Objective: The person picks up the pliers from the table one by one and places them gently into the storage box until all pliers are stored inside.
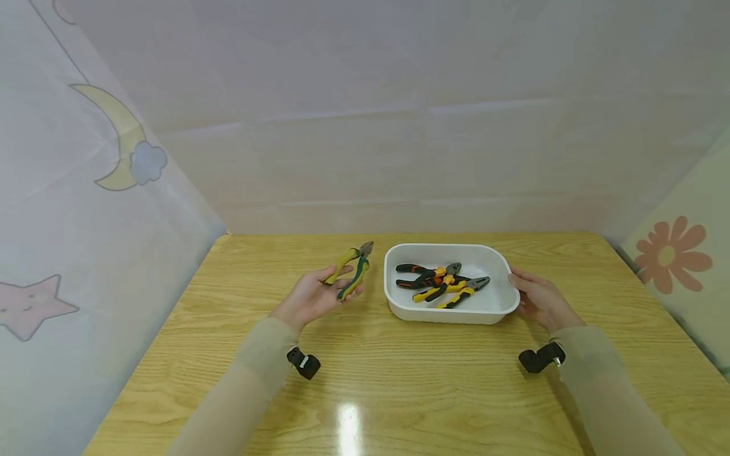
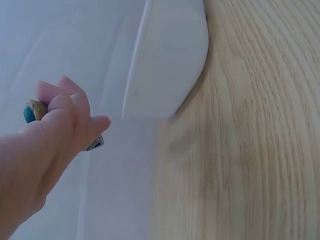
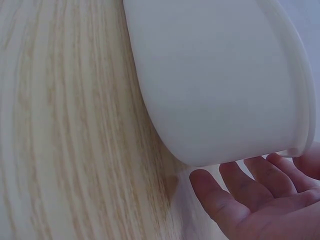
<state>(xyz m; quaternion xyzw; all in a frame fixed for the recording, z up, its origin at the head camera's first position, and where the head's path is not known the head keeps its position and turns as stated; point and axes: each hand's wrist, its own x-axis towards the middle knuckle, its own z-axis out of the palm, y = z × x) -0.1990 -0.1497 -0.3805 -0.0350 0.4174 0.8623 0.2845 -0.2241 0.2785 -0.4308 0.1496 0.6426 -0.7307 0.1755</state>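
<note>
My left hand (image 1: 307, 297) holds a pair of pliers (image 1: 363, 252) with green-and-yellow handles, raised to the left of a white plastic basin (image 1: 445, 315). The pliers' metal head points up and away, and the handles are spread. Seen from the left wrist, the curled fingers hide most of the pliers (image 2: 94, 144). At the basin's right end, my right hand (image 1: 538, 297) holds the rim with its thumb, its fingers lying against the outer wall (image 3: 220, 90). Inside the basin lie several pliers, including black-and-orange ones (image 1: 419, 270) and yellow-and-black ones (image 1: 461, 297).
The basin stands on a wood-grain table (image 1: 399, 380), near its back edge. A pale cloth backdrop (image 1: 365, 164) rises behind it. Printed side cloths (image 1: 51, 202) border the table left and right.
</note>
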